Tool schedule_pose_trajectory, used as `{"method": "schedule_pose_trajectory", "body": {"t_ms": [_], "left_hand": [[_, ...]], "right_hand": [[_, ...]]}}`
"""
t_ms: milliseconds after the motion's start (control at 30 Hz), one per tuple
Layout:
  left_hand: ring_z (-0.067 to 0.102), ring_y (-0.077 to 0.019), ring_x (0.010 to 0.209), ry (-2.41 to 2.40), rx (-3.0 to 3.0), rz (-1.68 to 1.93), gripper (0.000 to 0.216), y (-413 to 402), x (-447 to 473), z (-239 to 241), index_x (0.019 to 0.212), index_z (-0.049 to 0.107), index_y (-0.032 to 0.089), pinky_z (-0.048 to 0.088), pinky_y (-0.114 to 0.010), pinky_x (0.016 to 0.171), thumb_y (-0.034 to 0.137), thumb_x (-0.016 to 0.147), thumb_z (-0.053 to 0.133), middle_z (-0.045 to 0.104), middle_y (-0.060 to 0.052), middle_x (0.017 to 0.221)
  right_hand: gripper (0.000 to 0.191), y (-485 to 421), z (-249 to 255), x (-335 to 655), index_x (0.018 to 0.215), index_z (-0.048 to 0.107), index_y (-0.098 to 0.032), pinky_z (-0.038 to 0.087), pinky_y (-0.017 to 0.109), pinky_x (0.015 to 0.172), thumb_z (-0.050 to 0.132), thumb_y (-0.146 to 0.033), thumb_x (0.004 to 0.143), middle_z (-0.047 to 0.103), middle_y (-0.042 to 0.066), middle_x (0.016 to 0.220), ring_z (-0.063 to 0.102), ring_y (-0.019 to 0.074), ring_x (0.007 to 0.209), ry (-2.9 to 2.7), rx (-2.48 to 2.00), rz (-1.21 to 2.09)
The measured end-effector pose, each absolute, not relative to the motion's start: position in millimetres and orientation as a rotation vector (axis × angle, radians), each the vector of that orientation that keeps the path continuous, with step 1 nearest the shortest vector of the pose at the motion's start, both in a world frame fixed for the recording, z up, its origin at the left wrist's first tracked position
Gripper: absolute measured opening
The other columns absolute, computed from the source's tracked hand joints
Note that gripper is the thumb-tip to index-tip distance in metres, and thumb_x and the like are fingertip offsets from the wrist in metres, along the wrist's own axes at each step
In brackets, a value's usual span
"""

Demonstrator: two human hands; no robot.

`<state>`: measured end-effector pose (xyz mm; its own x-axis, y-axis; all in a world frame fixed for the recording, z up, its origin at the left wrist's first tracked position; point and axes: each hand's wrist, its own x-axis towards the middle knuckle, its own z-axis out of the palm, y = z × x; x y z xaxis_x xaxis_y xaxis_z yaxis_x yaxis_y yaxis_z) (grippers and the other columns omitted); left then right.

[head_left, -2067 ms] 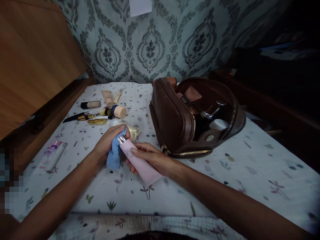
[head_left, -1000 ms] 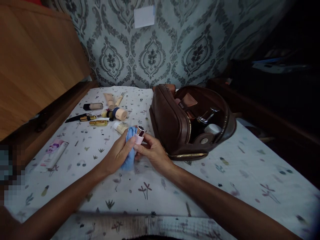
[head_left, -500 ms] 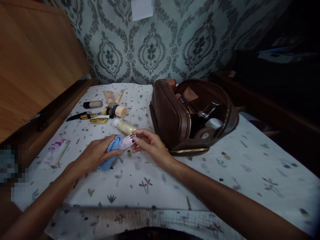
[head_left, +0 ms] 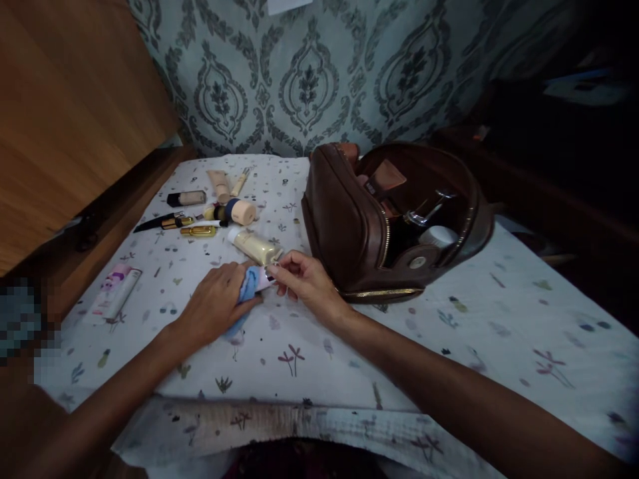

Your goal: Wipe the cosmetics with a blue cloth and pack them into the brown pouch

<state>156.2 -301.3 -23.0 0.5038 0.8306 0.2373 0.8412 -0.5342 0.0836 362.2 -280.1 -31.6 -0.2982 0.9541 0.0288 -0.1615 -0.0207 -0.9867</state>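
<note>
My left hand [head_left: 214,299] is closed on a blue cloth [head_left: 248,285], which wraps round a pale pink cosmetic tube [head_left: 263,279]. With thumb and fingers, my right hand [head_left: 307,283] grips the silvery end of the same tube. Just beyond my hands lies a cream-coloured tube [head_left: 255,247], flat on the patterned cover. To the right of my right hand stands a brown cosmetic bag [head_left: 344,213], unzipped, with a white-lidded jar [head_left: 438,237], a brownish tube [head_left: 387,176] and a shiny metal item inside.
Several cosmetics lie at the back left, among them a foundation bottle [head_left: 186,198], a beige tube [head_left: 218,185], a gold tube [head_left: 198,231] and a peach-capped bottle [head_left: 242,211]. A pink and white package [head_left: 116,293] lies at the left edge. Wooden furniture [head_left: 80,100] borders the left.
My left hand and the blue cloth have slid along the pink tube toward my right hand, covering more of it. The view has shifted slightly.
</note>
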Motion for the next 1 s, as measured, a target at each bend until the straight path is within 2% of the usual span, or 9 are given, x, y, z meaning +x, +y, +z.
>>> {"method": "schedule_pose_trajectory", "body": {"t_ms": [100,200,333,500,667,800,900,1000], "left_hand": [[0.06,-0.0277,0.092,-1.565,-2.712,-0.346,0.042,-303.1,141.0,-18.2,0.12,0.053,0.018,0.05,-0.041,0.079,0.053,0.096,0.048,0.063,-0.009,0.099],[0.059,-0.0272,0.091,-1.583,-2.739,-0.336,0.038,-304.4,135.5,-14.2,0.114,0.054,0.019,0.05,-0.04,0.077,0.052,0.098,0.045,0.063,-0.009,0.098],[0.062,-0.0272,0.091,-1.542,-2.759,-0.429,0.04,-304.5,132.3,-14.7,0.118,0.053,0.02,0.052,-0.04,0.078,0.052,0.097,0.044,0.065,-0.009,0.099],[0.068,-0.0297,0.097,-1.507,-2.714,-0.593,0.046,-303.5,127.8,-22.1,0.126,0.054,0.022,0.055,-0.041,0.082,0.054,0.093,0.051,0.069,-0.011,0.11],[0.07,-0.0325,0.097,-1.306,-2.632,-0.689,0.05,-302.2,141.5,-29.8,0.135,0.048,0.019,0.056,-0.045,0.083,0.049,0.095,0.048,0.071,-0.014,0.112],[0.07,-0.0334,0.096,-1.295,-2.608,-0.649,0.044,-303.4,149.0,-34.6,0.132,0.051,0.023,0.056,-0.046,0.08,0.047,0.095,0.046,0.072,-0.011,0.111],[0.072,-0.0317,0.094,-1.389,-2.587,-0.576,0.04,-299.9,132.9,-38.0,0.126,0.055,0.028,0.057,-0.043,0.077,0.048,0.092,0.05,0.074,-0.006,0.109],[0.074,-0.0299,0.088,-1.364,-2.602,-0.5,0.042,-286.5,101.1,-44.6,0.124,0.058,0.028,0.057,-0.038,0.068,0.05,0.088,0.057,0.076,-0.007,0.108]], "right_hand": [[0.037,-280.3,-31.7,362.3,0.077,0.054,-0.019,0.036,0.021,0.046,0.074,-0.051,0.077,0.055,-0.005,0.064,0.048,0.006,0.05,-1.284,-0.932,1.506],[0.03,-280.1,-32.2,362.7,0.091,0.059,-0.021,0.035,0.021,0.046,0.072,-0.045,0.079,0.051,-0.007,0.063,0.048,0.0067,0.05,-1.301,-0.916,1.477],[0.029,-280.4,-31.1,362.8,0.103,0.063,-0.021,0.035,0.02,0.048,0.069,-0.04,0.081,0.051,-0.006,0.069,0.045,0.0068,0.054,-1.388,-0.806,1.469],[0.04,-284.5,-30.6,360.6,0.099,0.059,-0.02,0.038,0.02,0.052,0.076,-0.046,0.075,0.052,-0.006,0.072,0.045,0.007,0.057,-1.362,-0.784,1.564],[0.053,-294.3,-30.4,360.1,0.083,0.05,-0.021,0.038,0.021,0.056,0.081,-0.06,0.066,0.054,-0.007,0.069,0.047,0.0083,0.06,-1.447,-0.787,1.479],[0.052,-301.0,-25.8,363.0,0.076,0.049,-0.02,0.035,0.021,0.056,0.08,-0.061,0.069,0.051,-0.008,0.064,0.046,0.0079,0.059,-1.598,-0.839,1.315],[0.05,-302.9,-22.2,364.4,0.074,0.049,-0.021,0.035,0.02,0.056,0.08,-0.06,0.07,0.051,-0.008,0.062,0.047,0.0083,0.059,-1.614,-0.902,1.311],[0.051,-301.9,-21.2,364.7,0.072,0.047,-0.021,0.034,0.019,0.053,0.081,-0.059,0.069,0.049,-0.008,0.061,0.046,0.0078,0.058,-1.539,-0.96,1.313]]}}
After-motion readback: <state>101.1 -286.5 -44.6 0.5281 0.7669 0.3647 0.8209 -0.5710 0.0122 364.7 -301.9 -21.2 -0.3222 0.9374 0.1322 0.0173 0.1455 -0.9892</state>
